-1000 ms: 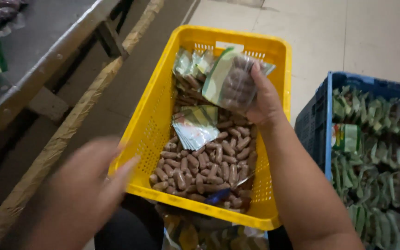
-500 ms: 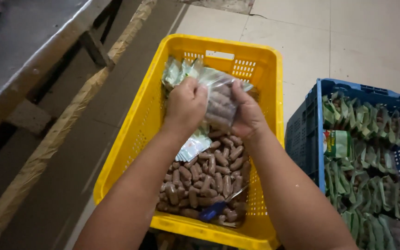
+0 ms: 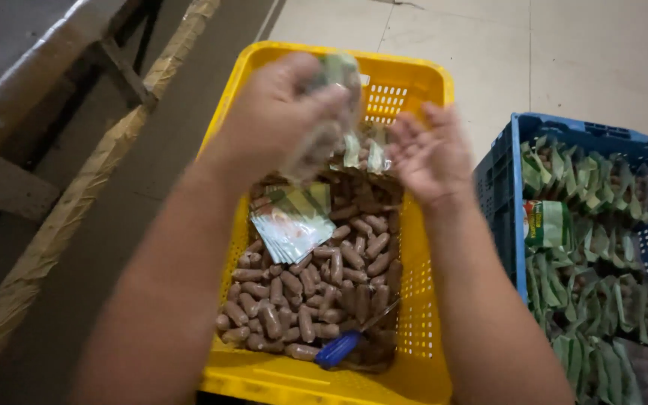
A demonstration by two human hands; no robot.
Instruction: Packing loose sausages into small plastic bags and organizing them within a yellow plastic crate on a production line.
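Over the yellow crate [image 3: 226,127], the left hand [image 3: 279,120] is gripping a clear filled packet [image 3: 324,127] while the right hand [image 3: 433,154] is hanging open beside it, many brown capsules [image 3: 316,300] lying loose inside, many green packets [image 3: 594,300] filling the blue crate [image 3: 504,187] beside.
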